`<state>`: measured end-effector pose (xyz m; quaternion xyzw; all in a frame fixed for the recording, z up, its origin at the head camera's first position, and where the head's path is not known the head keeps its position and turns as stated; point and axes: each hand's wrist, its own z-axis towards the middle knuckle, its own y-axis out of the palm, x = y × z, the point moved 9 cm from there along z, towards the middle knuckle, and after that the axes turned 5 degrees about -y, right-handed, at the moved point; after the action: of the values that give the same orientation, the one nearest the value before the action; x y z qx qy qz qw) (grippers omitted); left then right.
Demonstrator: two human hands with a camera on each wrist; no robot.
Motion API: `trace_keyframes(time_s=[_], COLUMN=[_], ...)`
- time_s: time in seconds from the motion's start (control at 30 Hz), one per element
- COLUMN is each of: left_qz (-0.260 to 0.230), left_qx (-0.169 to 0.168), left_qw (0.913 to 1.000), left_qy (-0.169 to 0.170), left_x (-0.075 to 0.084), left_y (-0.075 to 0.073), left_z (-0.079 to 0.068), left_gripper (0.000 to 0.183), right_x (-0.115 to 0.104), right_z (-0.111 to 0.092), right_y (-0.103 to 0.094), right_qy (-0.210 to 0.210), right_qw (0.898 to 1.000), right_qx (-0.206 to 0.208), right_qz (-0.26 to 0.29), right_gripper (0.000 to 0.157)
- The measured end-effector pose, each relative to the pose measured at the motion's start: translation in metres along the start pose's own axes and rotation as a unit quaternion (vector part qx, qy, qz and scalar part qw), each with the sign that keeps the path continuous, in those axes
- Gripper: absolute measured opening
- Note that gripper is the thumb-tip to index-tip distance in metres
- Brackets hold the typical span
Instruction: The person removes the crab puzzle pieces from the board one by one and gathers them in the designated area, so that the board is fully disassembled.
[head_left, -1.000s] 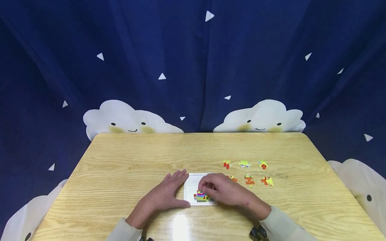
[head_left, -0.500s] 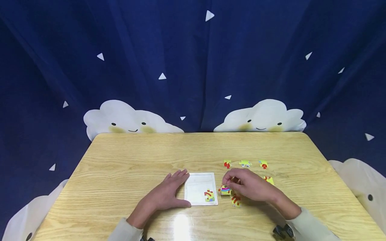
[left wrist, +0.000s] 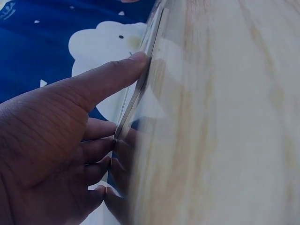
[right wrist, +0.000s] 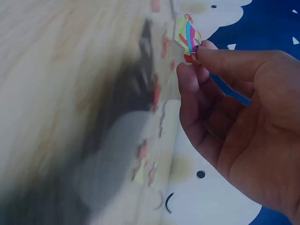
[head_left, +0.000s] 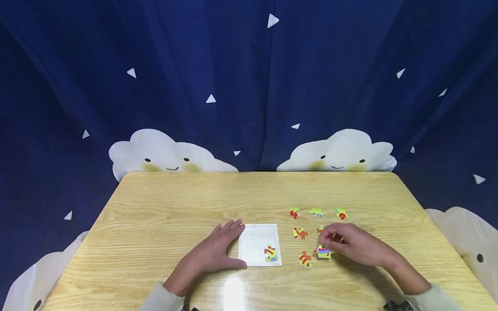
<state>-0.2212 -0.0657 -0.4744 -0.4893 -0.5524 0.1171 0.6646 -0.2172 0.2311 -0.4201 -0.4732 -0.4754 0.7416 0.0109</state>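
My right hand pinches a striped puzzle piece between thumb and fingers, over the right part of the table. In the right wrist view that puzzle piece shows pink, blue and yellow bands, with the thumb on its lower edge. A flat white puzzle tray lies in front of me, with one red-and-yellow puzzle piece in its near right corner. My left hand rests at the tray's left side, fingers extended; its thumb and fingertips are right at the edge in both views.
Loose puzzle pieces lie right of the tray: a near red one, an orange one, and a back row with a red one and one with eyes. The right hand partly covers another. A dark blue curtain hangs behind the table.
My right hand has carried the striped piece from over the tray to the right, uncovering the piece in the tray's corner and the near red piece. The left hand has stayed in place.
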Motion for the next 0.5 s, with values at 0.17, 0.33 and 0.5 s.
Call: trace_keyframes(time_s=[0.17, 0.33, 0.5], left_qz=[0.002, 0.0, 0.002], left_qx=[0.001, 0.001, -0.002], left_qw=[1.0, 1.0, 1.0], left_qy=[0.002, -0.001, 0.0], left_x=[0.001, 0.0, 0.0], left_y=[0.0, 0.0, 0.001], left_z=[0.0, 0.0, 0.001], left_gripper=[0.1, 0.099, 0.1], right_x=[0.008, 0.014, 0.02], right_z=[-0.011, -0.014, -0.016], right_y=[0.0, 0.004, 0.01], right_qy=[-0.005, -0.007, -0.001], right_qw=[1.0, 0.999, 0.997], right_qx=[-0.007, -0.021, -0.044], right_qz=[0.012, 0.038, 0.07], right_gripper=[0.008, 0.008, 0.008])
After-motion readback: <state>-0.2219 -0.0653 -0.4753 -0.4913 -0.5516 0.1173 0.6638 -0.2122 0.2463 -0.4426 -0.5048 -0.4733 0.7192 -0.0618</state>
